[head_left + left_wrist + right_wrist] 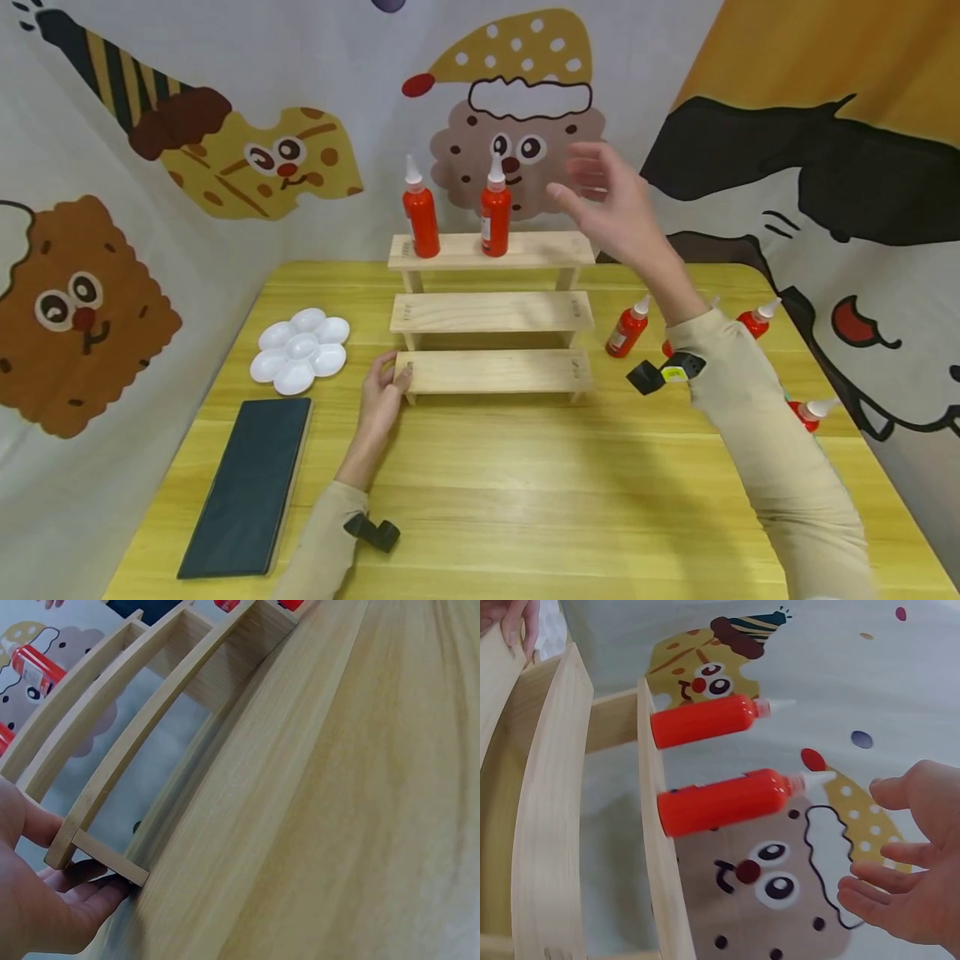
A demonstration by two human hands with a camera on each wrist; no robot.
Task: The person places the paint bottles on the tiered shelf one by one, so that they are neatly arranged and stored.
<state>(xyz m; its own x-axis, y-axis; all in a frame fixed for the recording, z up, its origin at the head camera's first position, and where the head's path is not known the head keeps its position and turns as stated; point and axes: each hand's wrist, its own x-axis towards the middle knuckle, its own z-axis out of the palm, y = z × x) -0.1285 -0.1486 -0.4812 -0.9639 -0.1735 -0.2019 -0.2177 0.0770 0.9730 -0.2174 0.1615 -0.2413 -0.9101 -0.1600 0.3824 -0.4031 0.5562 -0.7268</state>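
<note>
A three-step wooden display rack [491, 372] stands on the table. On its top step two red squeeze bottles with white nozzle tips stand upright, one at the left end [422, 218] and one near the middle [495, 218]. My left hand [382, 398] grips the left end of the lowest step, thumb on top and fingers underneath, as the left wrist view shows. My right hand [611, 200] hangs in the air to the right of the middle bottle, above the top step's right end. Its fingers are spread, loosely bent and hold nothing.
Right of the rack stands another red bottle [627, 329]; more lie partly behind my right forearm, including one [756, 321] farther right. A white flower-shaped palette [300, 350] and a dark flat book-like board [246, 487] lie at left. A cartoon-printed curtain [225, 208] hangs behind the table.
</note>
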